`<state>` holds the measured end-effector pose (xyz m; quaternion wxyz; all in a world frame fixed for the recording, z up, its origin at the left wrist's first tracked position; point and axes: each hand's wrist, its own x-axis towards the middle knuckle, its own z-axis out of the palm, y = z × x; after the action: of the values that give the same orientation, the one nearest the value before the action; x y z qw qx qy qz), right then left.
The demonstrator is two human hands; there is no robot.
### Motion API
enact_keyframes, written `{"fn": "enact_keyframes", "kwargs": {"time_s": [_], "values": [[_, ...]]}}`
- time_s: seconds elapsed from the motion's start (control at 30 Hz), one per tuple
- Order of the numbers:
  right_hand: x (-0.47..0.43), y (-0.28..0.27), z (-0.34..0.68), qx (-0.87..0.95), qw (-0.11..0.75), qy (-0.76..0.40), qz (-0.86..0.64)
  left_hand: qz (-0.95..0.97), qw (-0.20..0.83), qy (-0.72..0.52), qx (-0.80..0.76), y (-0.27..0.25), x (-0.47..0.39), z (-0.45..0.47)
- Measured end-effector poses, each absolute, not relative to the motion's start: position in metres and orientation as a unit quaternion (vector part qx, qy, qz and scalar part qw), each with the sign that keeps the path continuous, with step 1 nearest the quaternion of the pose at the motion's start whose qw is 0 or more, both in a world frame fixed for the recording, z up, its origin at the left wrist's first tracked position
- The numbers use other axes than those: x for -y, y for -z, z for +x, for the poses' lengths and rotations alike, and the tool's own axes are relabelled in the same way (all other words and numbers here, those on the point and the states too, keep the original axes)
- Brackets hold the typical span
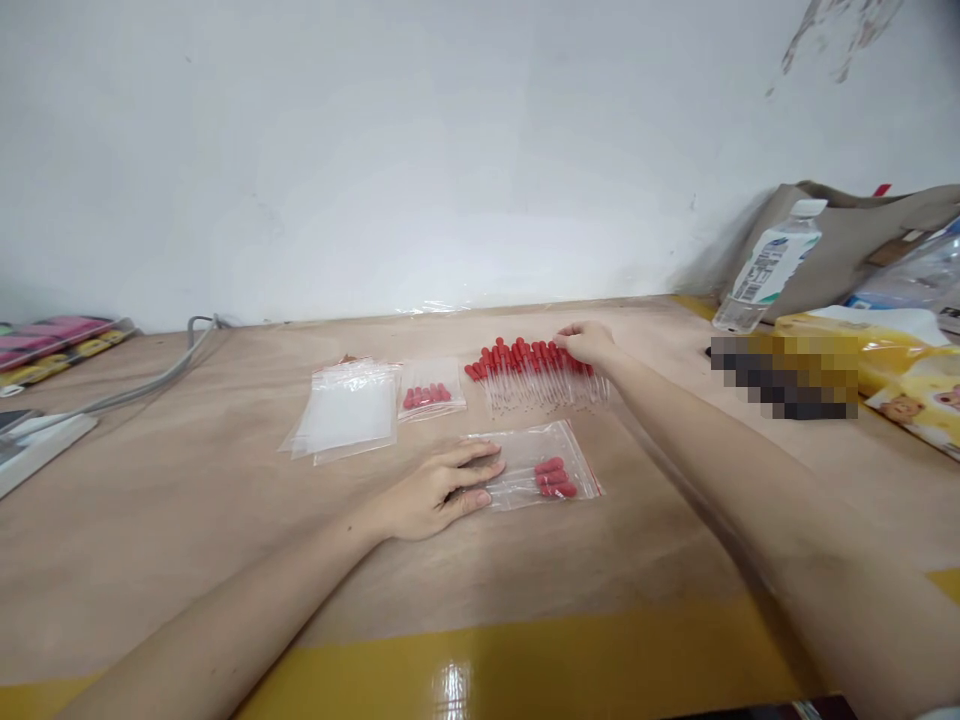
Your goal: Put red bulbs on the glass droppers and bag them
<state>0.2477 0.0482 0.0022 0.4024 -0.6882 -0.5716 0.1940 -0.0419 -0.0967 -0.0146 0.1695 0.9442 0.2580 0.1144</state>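
Observation:
A clear zip bag (519, 440) lies in front of me with a few red-bulbed droppers (555, 478) inside. On its left end rests my left hand (442, 490), fingers spread and lying flat. Behind the bag is a row of loose glass-like droppers (525, 358), red bulbs towards the wall and thin clear stems towards me. My right hand (589, 343) is at the right part of that row, its fingertips pinched at a red bulb. Left of the row, another zip bag (442, 372) holds several red-bulbed droppers. Beside it is a stack of flat clear zip bags (349, 412).
A plastic bottle (772, 265) leans by a grey bag (847, 255) at the back right, with a yellow packet (911, 385) in front. At left lie a grey cable (169, 370), a white box-like object (49, 450) and pink and yellow packs (64, 345).

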Motion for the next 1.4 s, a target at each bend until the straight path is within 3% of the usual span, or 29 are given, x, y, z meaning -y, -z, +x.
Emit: {"fn": "enact_keyframes", "kwargs": {"time_s": [0.17, 0.23, 0.33, 0.5, 0.63, 0.77, 0.93, 1.13, 1.4], "values": [[-0.017, -0.022, 0.257, 0.587, 0.445, -0.275, -0.618, 0.942, 0.181, -0.120, -0.255, 0.013, 0.096, -0.042], [0.006, -0.023, 0.265, 0.585, 0.507, -0.322, -0.545, 0.941, 0.181, -0.122, -0.258, 0.013, 0.097, -0.041], [0.040, -0.010, 0.275, 0.546, 0.577, -0.335, -0.507, 0.941, 0.173, -0.119, -0.264, 0.011, 0.097, -0.041], [0.067, 0.023, 0.278, 0.476, 0.605, -0.383, -0.511, 0.944, 0.160, -0.109, -0.268, 0.012, 0.098, -0.042], [0.073, 0.032, 0.268, 0.455, 0.575, -0.462, -0.499, 0.945, 0.153, -0.114, -0.266, 0.014, 0.098, -0.043], [0.085, 0.028, 0.265, 0.505, 0.459, -0.542, -0.491, 0.940, 0.151, -0.114, -0.285, 0.012, 0.100, -0.042], [0.092, 0.024, 0.267, 0.660, 0.358, -0.464, -0.470, 0.938, 0.151, -0.104, -0.294, 0.009, 0.102, -0.041], [0.092, 0.031, 0.249, 0.734, 0.350, -0.379, -0.441, 0.940, 0.144, -0.103, -0.290, 0.009, 0.101, -0.039], [0.100, 0.026, 0.242, 0.692, 0.364, -0.446, -0.435, 0.943, 0.141, -0.108, -0.280, 0.010, 0.099, -0.040]]}}
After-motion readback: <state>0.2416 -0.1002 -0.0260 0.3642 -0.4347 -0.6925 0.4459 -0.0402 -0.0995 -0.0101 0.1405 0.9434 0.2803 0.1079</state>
